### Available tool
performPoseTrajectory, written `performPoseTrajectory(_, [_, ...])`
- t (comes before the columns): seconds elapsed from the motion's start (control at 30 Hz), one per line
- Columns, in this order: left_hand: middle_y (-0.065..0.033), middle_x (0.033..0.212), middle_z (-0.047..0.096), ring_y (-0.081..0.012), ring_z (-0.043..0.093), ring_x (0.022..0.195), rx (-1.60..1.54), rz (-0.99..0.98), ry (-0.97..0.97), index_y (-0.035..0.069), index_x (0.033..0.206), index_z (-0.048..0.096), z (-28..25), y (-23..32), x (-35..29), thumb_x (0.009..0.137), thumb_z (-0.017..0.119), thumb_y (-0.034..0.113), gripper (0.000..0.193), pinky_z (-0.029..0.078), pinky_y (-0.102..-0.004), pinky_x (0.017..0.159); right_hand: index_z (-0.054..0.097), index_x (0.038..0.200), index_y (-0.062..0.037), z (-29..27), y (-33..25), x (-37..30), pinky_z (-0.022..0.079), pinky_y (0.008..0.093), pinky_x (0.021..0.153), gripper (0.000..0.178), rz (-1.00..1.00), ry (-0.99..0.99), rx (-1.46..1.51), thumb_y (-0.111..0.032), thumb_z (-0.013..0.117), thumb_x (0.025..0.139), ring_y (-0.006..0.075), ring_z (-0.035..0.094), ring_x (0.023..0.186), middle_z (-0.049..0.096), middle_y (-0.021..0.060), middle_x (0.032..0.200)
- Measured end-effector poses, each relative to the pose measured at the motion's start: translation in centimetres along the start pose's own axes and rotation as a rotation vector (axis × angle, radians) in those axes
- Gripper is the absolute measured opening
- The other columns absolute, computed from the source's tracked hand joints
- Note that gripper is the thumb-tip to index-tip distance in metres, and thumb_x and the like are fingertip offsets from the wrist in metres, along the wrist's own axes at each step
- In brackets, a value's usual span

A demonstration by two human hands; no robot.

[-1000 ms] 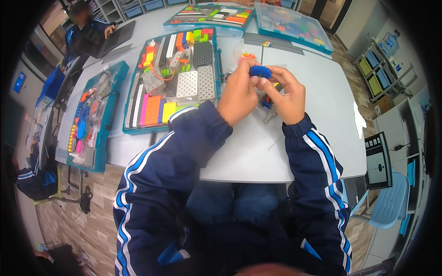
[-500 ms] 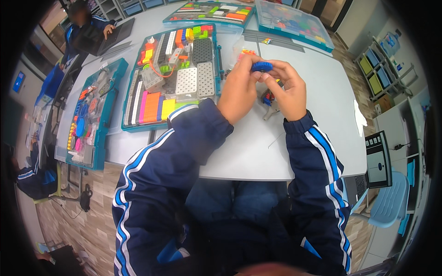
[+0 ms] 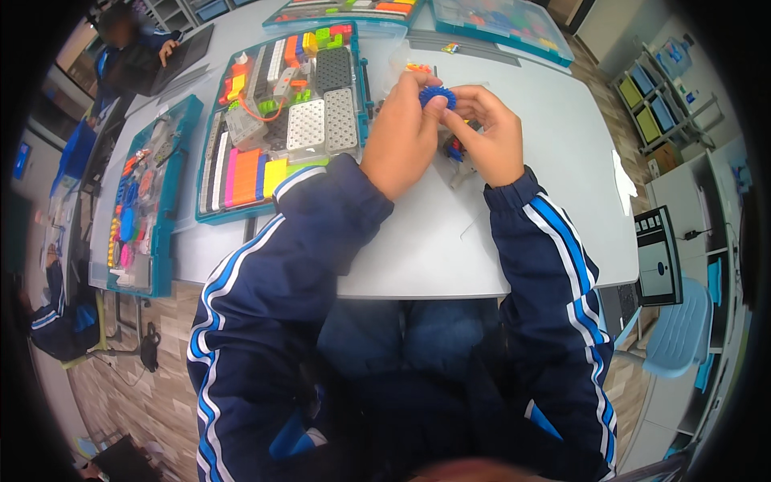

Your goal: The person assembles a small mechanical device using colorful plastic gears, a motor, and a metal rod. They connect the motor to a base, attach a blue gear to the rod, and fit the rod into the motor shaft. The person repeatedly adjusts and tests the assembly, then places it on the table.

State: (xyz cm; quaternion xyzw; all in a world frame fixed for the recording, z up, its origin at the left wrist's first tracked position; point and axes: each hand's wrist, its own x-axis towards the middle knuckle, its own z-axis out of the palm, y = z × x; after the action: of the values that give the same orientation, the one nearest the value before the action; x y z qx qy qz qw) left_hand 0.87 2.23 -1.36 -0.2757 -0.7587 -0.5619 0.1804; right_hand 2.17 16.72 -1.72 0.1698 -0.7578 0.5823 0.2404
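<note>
A blue toothed gear [image 3: 434,95] is held above the table between my two hands. My left hand [image 3: 401,136] is closed on it, with the thumb pressed against its face. On its other side, the fingers and thumb of my right hand [image 3: 490,132] pinch its edge. Partly hidden behind my right hand, a small built piece with dark, red and grey parts [image 3: 459,161] lies on the table. Left of my hands is an open teal case [image 3: 205,215] of sorted building parts, with white and dark grey perforated blocks nearest my left hand.
A second teal case [image 3: 164,257] with loose gears and small parts stands farther left. Two more cases lie at the back, one with a clear lid [image 3: 502,32]. A laptop [image 3: 660,257] sits beyond the table's right edge, near a blue chair [image 3: 679,329]. Another person works at far left.
The gear has tipped from nearly edge-on so that more of its face shows. My left thumb now lies across it. The whole view has shifted slightly, with the table appearing higher and farther left.
</note>
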Motion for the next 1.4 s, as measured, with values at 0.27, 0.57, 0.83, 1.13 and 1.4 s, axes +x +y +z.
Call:
performPoseTrajectory(0.27, [-0.0212,0.103,0.058,-0.0388,0.055,0.099,0.062,0.014,-0.004,-0.002,0.105,0.051,0.0,0.1,0.0,0.094,0.051,0.01,0.016,0.043,-0.0431,0.085,0.066,0.098,-0.0017,-0.1,-0.5,-0.1,0.051,0.0269,0.071,0.02,-0.061,0.009,-0.221,-0.011,0.071,0.081,0.017,0.068,0.077,0.07,0.0099,0.084])
performPoseTrajectory(0.57, [-0.0221,0.102,0.058,-0.0405,0.053,0.098,0.205,0.059,-0.003,-0.002,0.104,0.053,0.1,-0.8,-0.1,0.092,0.051,0.008,0.015,0.042,-0.0458,0.085,0.066,0.094,-0.0024,-0.2,-0.3,-0.1,0.049,0.0332,0.072,0.019,-0.175,-0.016,-0.447,-0.01,0.071,0.077,0.0243,0.063,0.076,0.067,0.0106,0.083])
performPoseTrajectory(0.83, [-0.0232,0.102,0.06,-0.0407,0.053,0.096,0.339,-0.02,-0.136,-0.002,0.105,0.054,-0.1,-1.2,-0.6,0.087,0.057,0.007,0.02,0.042,-0.047,0.083,0.067,0.093,-0.0048,-0.4,0.5,-0.2,0.047,0.0354,0.07,0.019,-0.175,-0.086,-0.508,-0.009,0.071,0.075,0.0263,0.058,0.081,0.064,0.0076,0.08])
performPoseTrajectory(1.13, [-0.021,0.105,0.059,-0.0393,0.053,0.099,0.387,-0.014,-0.15,-0.001,0.108,0.055,-0.1,-1.2,-0.7,0.086,0.058,0.005,0.023,0.042,-0.0459,0.085,0.067,0.093,-0.0056,-0.4,1.2,-0.3,0.047,0.037,0.075,0.019,-0.159,-0.113,-0.527,-0.008,0.071,0.075,0.0281,0.057,0.086,0.066,0.007,0.083])
performPoseTrajectory(1.4, [-0.0203,0.101,0.062,-0.036,0.059,0.099,0.391,0.009,-0.207,-0.002,0.111,0.053,-0.2,-2.0,-0.8,0.082,0.058,-0.007,0.03,0.047,-0.0402,0.085,0.068,0.096,-0.0043,-2.6,-1.8,0.6,0.047,0.035,0.08,0.021,-0.331,-0.011,-0.612,-0.011,0.072,0.077,0.0269,0.059,0.088,0.067,0.0093,0.088])
